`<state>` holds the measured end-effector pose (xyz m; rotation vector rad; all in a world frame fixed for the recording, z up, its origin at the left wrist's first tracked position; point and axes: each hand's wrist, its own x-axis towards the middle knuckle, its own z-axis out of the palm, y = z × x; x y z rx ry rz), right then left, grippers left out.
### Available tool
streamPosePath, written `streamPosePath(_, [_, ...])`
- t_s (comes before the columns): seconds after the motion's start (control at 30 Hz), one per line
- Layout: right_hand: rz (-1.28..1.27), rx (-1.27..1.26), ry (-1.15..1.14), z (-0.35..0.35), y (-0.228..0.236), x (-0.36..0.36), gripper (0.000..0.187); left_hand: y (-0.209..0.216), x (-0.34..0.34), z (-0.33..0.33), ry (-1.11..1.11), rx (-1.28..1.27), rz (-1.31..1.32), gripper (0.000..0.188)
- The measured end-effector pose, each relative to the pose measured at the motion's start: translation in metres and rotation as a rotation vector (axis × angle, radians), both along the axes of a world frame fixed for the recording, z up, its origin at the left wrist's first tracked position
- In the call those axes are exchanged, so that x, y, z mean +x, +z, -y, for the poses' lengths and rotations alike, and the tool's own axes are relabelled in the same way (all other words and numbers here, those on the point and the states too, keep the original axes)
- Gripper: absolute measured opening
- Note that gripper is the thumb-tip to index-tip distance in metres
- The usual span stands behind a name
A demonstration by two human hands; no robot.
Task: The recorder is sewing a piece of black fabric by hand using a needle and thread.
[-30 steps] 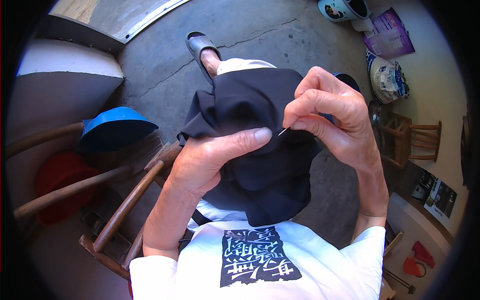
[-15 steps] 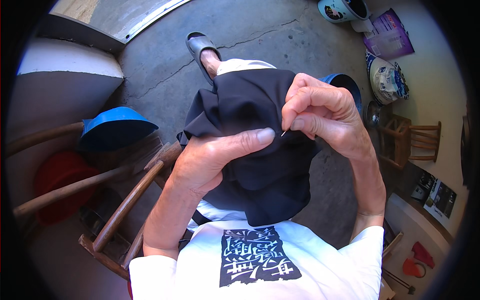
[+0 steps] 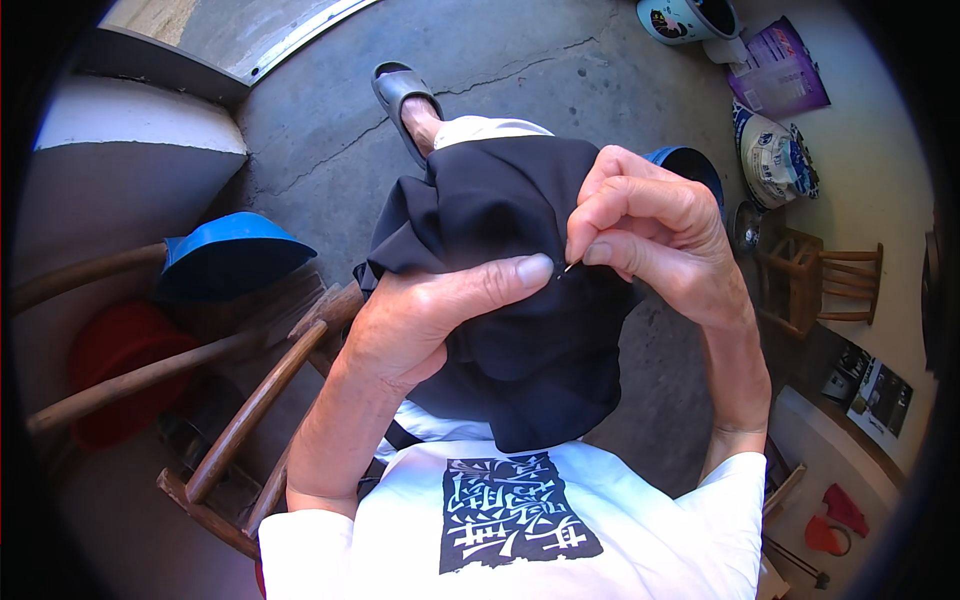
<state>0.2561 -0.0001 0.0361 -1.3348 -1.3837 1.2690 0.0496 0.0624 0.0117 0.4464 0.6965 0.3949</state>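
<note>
Black cloth [image 3: 530,350] lies bunched over my lap. My left hand [image 3: 425,315] is closed on it, thumb stretched along the top and the other fingers hidden underneath. Between the thumb and index finger of my right hand [image 3: 655,225] is pinched a thin, shiny sewing needle [image 3: 568,268]. Its tip points down at the cloth, just beside my left thumb tip. Whether the point has gone into the fabric is too small to tell, and no thread can be made out.
Left of me are a blue dustpan [image 3: 235,255] with a wooden handle, a red basin [image 3: 125,365] and a wooden chair [image 3: 255,415]. To the right stand a blue tub [image 3: 690,170], a small wooden chair [image 3: 800,280], a printed sack [image 3: 770,160] and a light-blue bucket [image 3: 680,20].
The needle has tilted and its tip sits slightly lower and closer to my left thumb. My right hand has shifted a little to the right; the left thumb has edged slightly right.
</note>
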Motion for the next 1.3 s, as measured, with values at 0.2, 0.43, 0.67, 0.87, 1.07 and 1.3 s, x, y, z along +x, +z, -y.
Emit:
streamPosePath(0.2, [0.254,0.180,0.015,-0.001,0.011,-0.002,0.010,0.000,0.001,0.000,-0.007,-0.018,0.012,0.046])
streamPosePath(0.43, [0.442,0.307,0.048,-0.002,0.022,-0.004,0.018,0.000,-0.001,-0.001,-0.036,-0.028,-0.019,0.046])
streamPosePath(0.67, [0.463,0.334,0.067,-0.004,0.020,-0.004,0.017,0.000,0.001,-0.001,-0.003,-0.032,0.019,0.045])
streamPosePath(0.87, [0.324,0.258,0.065,-0.004,0.012,-0.002,0.014,-0.002,0.001,-0.001,-0.005,-0.035,0.001,0.045])
streamPosePath(1.07, [0.279,0.206,0.066,-0.004,0.013,-0.003,0.013,-0.003,0.002,0.001,0.002,-0.050,0.021,0.046])
streamPosePath(1.3, [0.101,0.085,0.063,-0.003,0.005,0.000,0.009,-0.004,0.000,0.000,-0.031,-0.071,0.024,0.047])
